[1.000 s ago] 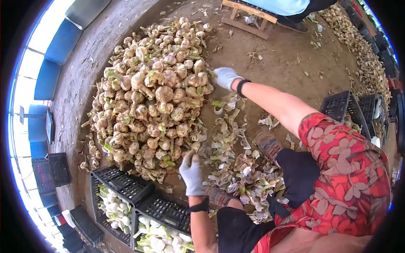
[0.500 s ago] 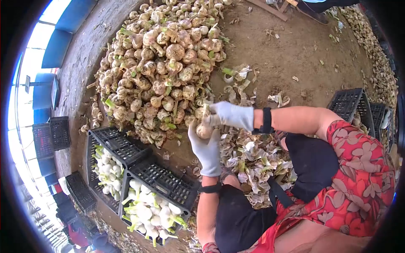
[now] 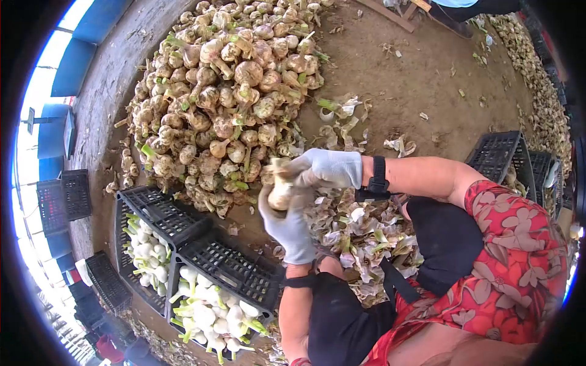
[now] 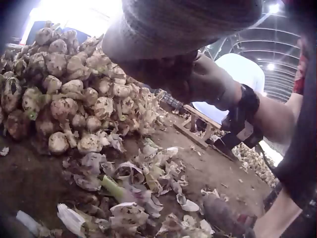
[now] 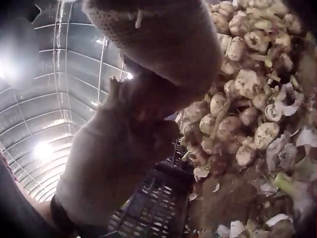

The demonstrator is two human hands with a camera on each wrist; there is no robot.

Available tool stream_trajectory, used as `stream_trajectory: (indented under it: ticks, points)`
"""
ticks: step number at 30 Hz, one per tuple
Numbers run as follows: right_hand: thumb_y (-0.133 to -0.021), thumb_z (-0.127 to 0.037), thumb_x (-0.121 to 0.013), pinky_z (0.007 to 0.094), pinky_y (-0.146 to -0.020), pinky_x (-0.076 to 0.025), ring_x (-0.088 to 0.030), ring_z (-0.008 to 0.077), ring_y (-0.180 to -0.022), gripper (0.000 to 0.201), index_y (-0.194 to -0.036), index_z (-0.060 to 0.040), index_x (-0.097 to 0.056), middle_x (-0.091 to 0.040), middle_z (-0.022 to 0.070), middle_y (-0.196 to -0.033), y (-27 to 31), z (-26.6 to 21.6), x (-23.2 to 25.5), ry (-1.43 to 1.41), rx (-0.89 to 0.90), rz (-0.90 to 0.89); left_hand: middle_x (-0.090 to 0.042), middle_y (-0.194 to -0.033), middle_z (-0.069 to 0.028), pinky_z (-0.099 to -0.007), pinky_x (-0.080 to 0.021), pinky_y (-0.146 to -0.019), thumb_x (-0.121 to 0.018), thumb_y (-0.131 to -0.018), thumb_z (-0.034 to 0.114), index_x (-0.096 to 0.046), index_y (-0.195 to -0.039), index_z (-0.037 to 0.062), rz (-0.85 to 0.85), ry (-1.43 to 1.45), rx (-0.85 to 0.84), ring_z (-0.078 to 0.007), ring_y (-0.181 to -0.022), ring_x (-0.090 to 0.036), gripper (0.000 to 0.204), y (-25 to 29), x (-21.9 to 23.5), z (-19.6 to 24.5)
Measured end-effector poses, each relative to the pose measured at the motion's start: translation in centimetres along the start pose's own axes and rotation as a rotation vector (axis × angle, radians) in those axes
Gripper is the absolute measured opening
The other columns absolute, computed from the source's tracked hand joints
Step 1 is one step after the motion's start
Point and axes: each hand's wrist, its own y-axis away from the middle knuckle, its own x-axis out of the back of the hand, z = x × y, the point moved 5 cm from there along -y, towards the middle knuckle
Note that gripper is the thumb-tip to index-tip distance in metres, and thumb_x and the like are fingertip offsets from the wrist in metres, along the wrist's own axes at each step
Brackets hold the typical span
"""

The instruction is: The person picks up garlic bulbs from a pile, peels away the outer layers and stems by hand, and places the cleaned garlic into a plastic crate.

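Note:
A garlic bulb (image 3: 279,198) with a cut stem on top is held between both white-gloved hands, low over the front of the garlic pile. My left hand (image 3: 290,235) grips it from below, thumb and fingers around its sides. From the right, my right hand (image 3: 329,169) pinches it near the stem with curled fingers. The gloves hide most of the bulb in both wrist views, where the left hand (image 4: 183,29) and right hand (image 5: 158,39) loom large and dark. Beyond them rises a heap of unpeeled garlic (image 3: 220,104), brownish, with short stems.
Peeled skins (image 3: 360,235) lie heaped by my feet. At the left, two black crates (image 3: 229,262) hold clean white garlic (image 3: 210,317) with green stems. More black crates (image 3: 497,155) stand at the right. Part of another person (image 3: 455,5) shows at the top, beside a wooden stool (image 3: 387,13).
The right hand came back from the pile's far right side to meet the left hand. Both now hold a garlic bulb, which has turned a little between them and shifted slightly left.

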Motion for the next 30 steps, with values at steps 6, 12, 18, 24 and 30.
stream_trajectory:
  ticks: [6, 12, 18, 24, 30]
  points:
    - [-0.09, -0.023, -0.065, 0.0293, -0.079, -0.046, -0.057, 0.0117, -0.09, 0.035, -0.113, 0.0039, -0.062, -0.068, 0.0058, -0.098, 1.5, -2.9, -1.4, 0.28, -0.048, 0.069, -0.055, -0.116, -0.0104, -0.0309, -0.045, -0.093, -0.078, -0.072, 0.002, -0.049, -0.125, -0.0039, -0.019, -0.038, -0.027, -0.0189, -0.106, -0.055, 0.061, -0.3, 0.3, 0.1]
    - [-0.089, -0.025, -0.069, 0.0278, -0.076, -0.046, -0.055, 0.0088, -0.084, 0.031, -0.103, 0.0025, -0.066, -0.068, 0.003, -0.09, 1.3, -2.7, -1.0, 0.396, 0.018, 0.191, -0.058, -0.119, -0.0161, -0.036, -0.045, -0.094, -0.08, -0.067, 0.004, -0.052, -0.123, -0.0056, -0.029, -0.475, -0.339, -0.0276, -0.107, -0.058, 0.063, 0.0, -0.5, 2.8]
    - [-0.086, -0.017, -0.068, 0.0288, -0.069, -0.047, -0.056, 0.0076, -0.074, 0.023, -0.1, 0.0019, -0.067, -0.068, 0.0041, -0.082, 1.7, -3.8, -0.3, 0.537, -0.081, 0.119, -0.055, -0.124, -0.0122, -0.0289, -0.048, -0.092, -0.077, -0.073, -0.002, -0.042, -0.135, -0.0056, -0.133, -0.001, 0.036, -0.0175, -0.108, -0.056, 0.071, 0.1, -0.8, 0.3]
    - [-0.076, -0.009, -0.062, 0.0399, -0.071, -0.048, -0.063, 0.0337, -0.079, 0.019, -0.09, 0.0028, -0.06, -0.062, 0.0202, -0.08, 1.2, -3.9, -0.1, 1.05, 0.426, 0.138, -0.059, -0.11, -0.011, -0.028, -0.05, -0.074, -0.064, -0.087, 0.036, -0.042, -0.136, -0.0021, -0.148, 0.122, 0.09, -0.0158, -0.088, -0.059, 0.066, 0.0, -1.2, 0.5]
    - [-0.08, -0.011, -0.06, 0.0396, -0.075, -0.048, -0.064, 0.0331, -0.086, 0.022, -0.097, 0.0026, -0.062, -0.065, 0.0206, -0.088, 2.1, -1.8, 1.4, 0.852, 0.391, 0.272, -0.061, -0.093, -0.0076, -0.029, -0.039, -0.048, -0.047, -0.094, 0.054, -0.056, -0.118, 0.0086, -0.704, 1.154, 0.781, -0.017, -0.064, -0.054, 0.052, 0.5, -3.7, -1.4]
